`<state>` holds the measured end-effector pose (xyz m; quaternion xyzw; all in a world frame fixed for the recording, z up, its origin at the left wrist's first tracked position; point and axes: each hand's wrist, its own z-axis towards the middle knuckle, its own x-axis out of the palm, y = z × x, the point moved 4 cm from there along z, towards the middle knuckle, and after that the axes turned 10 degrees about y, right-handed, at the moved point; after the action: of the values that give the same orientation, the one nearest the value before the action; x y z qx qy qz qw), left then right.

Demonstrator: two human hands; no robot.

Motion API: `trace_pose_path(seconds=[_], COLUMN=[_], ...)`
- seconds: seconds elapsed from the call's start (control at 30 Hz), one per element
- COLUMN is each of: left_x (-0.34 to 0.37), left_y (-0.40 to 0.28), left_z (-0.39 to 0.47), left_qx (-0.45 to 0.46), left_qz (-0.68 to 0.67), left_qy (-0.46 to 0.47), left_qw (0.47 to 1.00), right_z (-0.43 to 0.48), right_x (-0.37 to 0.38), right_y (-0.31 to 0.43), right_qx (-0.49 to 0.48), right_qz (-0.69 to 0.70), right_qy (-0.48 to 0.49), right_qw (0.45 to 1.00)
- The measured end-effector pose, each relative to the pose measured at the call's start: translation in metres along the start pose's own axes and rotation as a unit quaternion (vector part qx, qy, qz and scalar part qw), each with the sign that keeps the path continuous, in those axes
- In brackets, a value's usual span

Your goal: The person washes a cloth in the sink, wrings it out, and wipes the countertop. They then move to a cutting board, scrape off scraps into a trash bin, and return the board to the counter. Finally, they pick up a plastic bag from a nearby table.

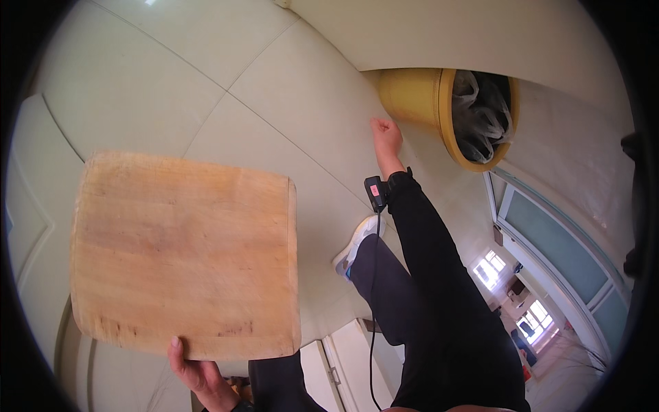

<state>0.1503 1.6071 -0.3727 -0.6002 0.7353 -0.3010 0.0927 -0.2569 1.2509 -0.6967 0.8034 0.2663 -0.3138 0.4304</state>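
My left hand (200,376) grips the lower edge of a large wooden cutting board (183,257), its thumb lying on the face turned to me. The board is pale brown with rounded corners, a strip along its right end and dark marks near its lower edge. The fingers behind the board are hidden. My right hand (387,140) is stretched forward with its fingers curled in, and nothing shows in it. Beside that hand, apart from it, stands a yellow bin (412,98) with clear plastic bags (481,121) inside.
Light floor tiles (267,113) lie below, with a white shoe (360,242) on them. A pale panel (463,36) overhangs the bin. A black device (376,191) on my right wrist trails a cable (375,288). At right is a frosted-glass door (556,242); white doors (350,365) stand behind me.
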Motion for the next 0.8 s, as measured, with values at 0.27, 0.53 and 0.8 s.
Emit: trace_pose_path(seconds=[0.27,0.53,0.8], left_x=[0.013,0.026,0.06], left_y=[-0.001,-0.006,-0.052], left_z=[-0.004,-0.05,-0.121], left_qx=[-0.003,0.018,0.021], left_qz=[0.001,0.029,-0.014], left_qy=[-0.001,-0.029,0.022], left_qw=[1.0,0.999,0.999], right_z=[-0.01,-0.137,-0.095], right_x=[0.008,-0.141,-0.312], right_y=[0.009,0.133,0.208], right_qx=[0.064,-0.018,-0.093], right_qz=[0.04,0.381,0.185], right_qy=[0.095,0.229,-0.03], right_qw=[0.993,0.896,0.978])
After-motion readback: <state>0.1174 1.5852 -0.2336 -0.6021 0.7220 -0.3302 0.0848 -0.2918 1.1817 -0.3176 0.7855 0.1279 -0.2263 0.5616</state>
